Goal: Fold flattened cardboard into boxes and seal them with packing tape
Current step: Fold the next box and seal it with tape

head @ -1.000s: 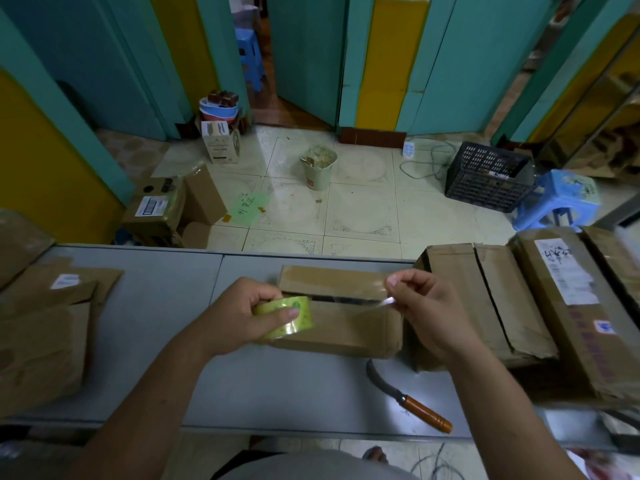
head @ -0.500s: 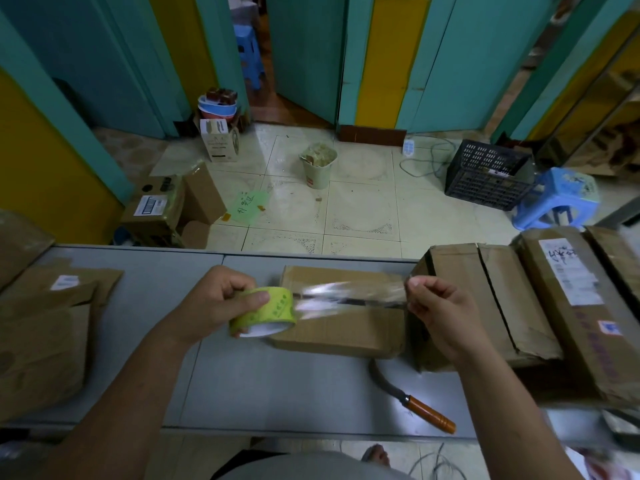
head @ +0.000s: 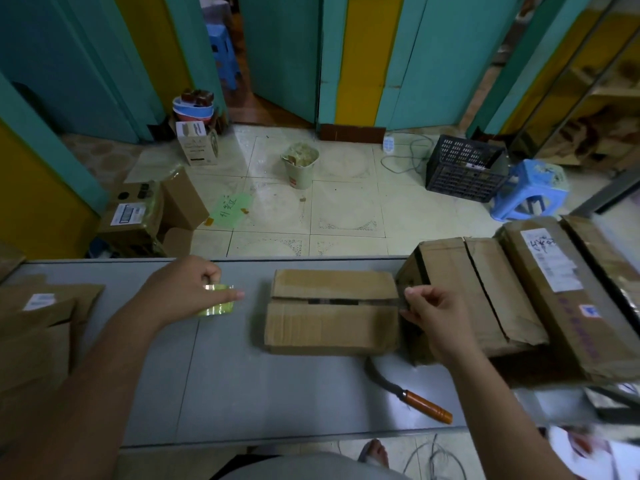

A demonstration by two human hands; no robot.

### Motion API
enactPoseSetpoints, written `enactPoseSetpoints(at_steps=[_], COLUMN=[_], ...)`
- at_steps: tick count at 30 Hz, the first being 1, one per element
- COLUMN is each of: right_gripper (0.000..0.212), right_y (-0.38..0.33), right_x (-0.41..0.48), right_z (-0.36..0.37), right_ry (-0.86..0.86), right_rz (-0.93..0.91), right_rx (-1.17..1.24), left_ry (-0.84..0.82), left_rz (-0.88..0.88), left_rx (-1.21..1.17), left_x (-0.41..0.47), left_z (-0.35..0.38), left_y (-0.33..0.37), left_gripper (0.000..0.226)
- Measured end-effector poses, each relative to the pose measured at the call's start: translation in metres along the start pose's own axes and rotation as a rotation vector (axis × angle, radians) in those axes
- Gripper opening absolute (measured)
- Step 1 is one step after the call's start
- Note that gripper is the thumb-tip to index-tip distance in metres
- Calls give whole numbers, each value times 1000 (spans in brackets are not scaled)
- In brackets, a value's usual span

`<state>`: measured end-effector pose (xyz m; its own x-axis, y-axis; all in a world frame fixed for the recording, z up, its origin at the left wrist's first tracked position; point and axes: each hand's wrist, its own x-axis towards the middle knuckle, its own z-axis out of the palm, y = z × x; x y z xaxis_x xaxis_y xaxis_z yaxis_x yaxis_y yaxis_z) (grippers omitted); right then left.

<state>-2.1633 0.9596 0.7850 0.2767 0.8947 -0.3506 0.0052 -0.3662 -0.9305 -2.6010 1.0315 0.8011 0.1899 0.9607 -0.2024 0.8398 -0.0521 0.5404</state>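
From the head camera, a small cardboard box (head: 332,311) sits in the middle of the grey table (head: 242,375); its two top flaps are folded down, with a thin dark gap between them.

The left hand (head: 183,292) is to the left of the box and not touching it; its fingers and thumb curl round a yellow-green tape roll (head: 216,303), and one finger points toward the box.

The right hand (head: 429,315) is at the right end of the box, by the gap; its thumb and first finger pinch the end of a clear tape strip (head: 384,301); the strip shines along the gap near that hand, but it is too faint to follow all the way to the roll.

A knife (head: 415,401) with an orange handle lies on the table just in front of the box, near its right corner.

Two big boxes (head: 460,289) lie right of the small box, the nearer one touching it; flat cardboard (head: 41,317) is piled far to its left.

On the floor beyond the box stand a bucket (head: 300,164), a black crate (head: 462,169) and a blue stool (head: 530,188).
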Motion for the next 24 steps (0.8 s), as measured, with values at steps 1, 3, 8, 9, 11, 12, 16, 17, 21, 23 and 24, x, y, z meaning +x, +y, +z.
enactPoseSetpoints(at_steps=[1, 3, 8, 9, 11, 12, 16, 17, 21, 23, 24], right_gripper=[17, 14, 15, 15, 16, 17, 17, 16, 15, 18, 19], right_y=[4, 12, 33, 38, 49, 54, 73, 76, 73, 63, 57], right_x=[-1, -1, 15, 20, 31, 35, 45, 45, 45, 43, 40], right_z=[5, 14, 31, 33, 35, 37, 48, 50, 51, 48, 46], right_ry=[29, 121, 246, 257, 255, 254, 241, 233, 211, 197, 197], right_rz=[-14, -75, -119, -86, -10, 36, 141, 148, 140, 99, 68], right_rx=[-43, -165, -230, -198, -95, -25, 105, 114, 139, 107, 64], left_ry=[-3, -48, -223, -257, -322, -361, -508, -537, -571, -541, -524], left_rz=[-7, -5, 32, 32, 24, 19, 14, 15, 17, 11, 5], left_rx=[43, 98, 270, 274, 271, 280, 256, 243, 161, 123, 110], left_x=[4, 11, 33, 37, 44, 47, 59, 60, 59, 58, 59], left_z=[2, 7, 19, 20, 22, 22, 25, 25, 21, 19, 17], left_y=[0, 5, 13, 13, 11, 10, 1, -1, -1, 0, 1], left_gripper=[55, 32, 22, 22, 26, 29, 34, 31, 24, 25, 25])
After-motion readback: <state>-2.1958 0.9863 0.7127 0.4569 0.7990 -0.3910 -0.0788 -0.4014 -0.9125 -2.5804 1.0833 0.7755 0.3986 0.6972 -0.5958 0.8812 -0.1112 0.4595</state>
